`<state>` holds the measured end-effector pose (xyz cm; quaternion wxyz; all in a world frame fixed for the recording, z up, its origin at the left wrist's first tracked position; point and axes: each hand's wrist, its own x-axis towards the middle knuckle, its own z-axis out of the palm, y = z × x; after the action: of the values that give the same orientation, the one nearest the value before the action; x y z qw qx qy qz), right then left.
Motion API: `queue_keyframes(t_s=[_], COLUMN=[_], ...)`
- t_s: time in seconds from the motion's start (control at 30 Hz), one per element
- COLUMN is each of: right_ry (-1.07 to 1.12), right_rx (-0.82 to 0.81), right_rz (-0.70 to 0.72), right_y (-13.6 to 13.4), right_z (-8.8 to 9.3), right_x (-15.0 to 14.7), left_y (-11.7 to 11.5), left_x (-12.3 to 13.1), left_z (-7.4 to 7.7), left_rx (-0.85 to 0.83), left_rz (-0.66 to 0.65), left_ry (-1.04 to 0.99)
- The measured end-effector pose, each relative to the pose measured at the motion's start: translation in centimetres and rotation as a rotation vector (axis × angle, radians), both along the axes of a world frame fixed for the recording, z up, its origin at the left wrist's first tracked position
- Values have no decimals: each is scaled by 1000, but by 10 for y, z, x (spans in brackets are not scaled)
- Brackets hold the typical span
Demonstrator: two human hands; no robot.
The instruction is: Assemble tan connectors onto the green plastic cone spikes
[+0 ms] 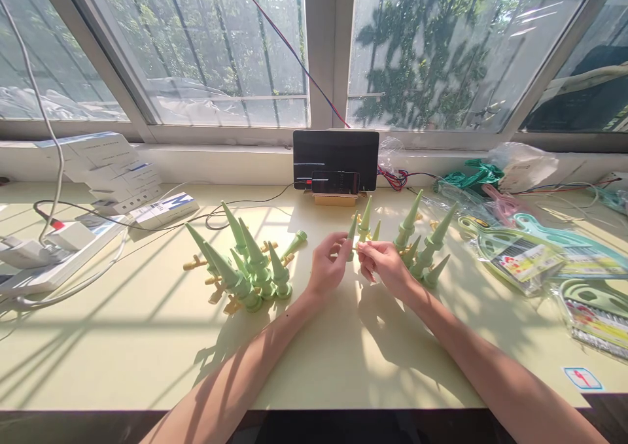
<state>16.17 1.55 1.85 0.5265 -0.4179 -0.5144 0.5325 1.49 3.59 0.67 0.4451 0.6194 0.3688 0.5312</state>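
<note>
My left hand (325, 269) is closed around a small green cone-shaped piece (352, 229), which stands upright with its tip above the fingers. Close beside it, my right hand (386, 266) pinches a small yellow piece (360, 245) against or near the cone's side; whether the two are joined is hidden by the fingers. Left of my hands stands a cluster of green spires (252, 254) with yellow side pegs, one of them lying tilted. A second group of green spires (432, 246) stands just beyond and to the right of my right hand.
A black tablet (335, 150) with a phone (335, 182) before it stands at the back. White boxes (112, 169) and a power strip (63, 257) with cables are at the left. Bagged plastic items (527, 257) lie at the right, near a sticker (583, 378).
</note>
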Motion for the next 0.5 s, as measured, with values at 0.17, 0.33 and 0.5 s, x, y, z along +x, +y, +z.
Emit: queue_keyframes(t_s=[0.17, 0.33, 0.5], right_ry=[-64, -253, -639], right_rx=[38, 153, 467], right_rz=[1, -8, -185], right_y=[0, -5, -7], right_z=[0, -2, -6], right_x=[0, 2, 3], left_y=[-1, -1, -2], left_x=[-1, -2, -3], left_z=[1, 4, 5], left_rx=[-9, -26, -34], left_rz=[5, 15, 14], left_ry=[-8, -13, -7])
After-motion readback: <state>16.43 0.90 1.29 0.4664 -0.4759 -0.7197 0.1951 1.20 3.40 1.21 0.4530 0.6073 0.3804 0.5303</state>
